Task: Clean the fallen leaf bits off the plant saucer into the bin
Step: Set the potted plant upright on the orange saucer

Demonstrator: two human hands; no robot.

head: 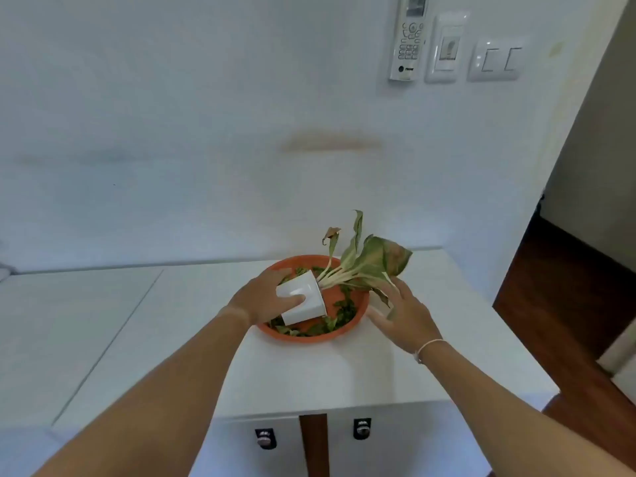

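Tipping the white pot (303, 297) rightward over the orange saucer (358, 316).
Left hand (266, 297) grips the pot; right hand (401, 313), fingers spread, touches the plant's leaves (375, 259).

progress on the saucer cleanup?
Done: nothing yet; leaf bits still cover the saucer. In hand: left hand grips the tilted white pot over the saucer, right hand open by its rim. Left: clear pot, dump bits; no bin in view.
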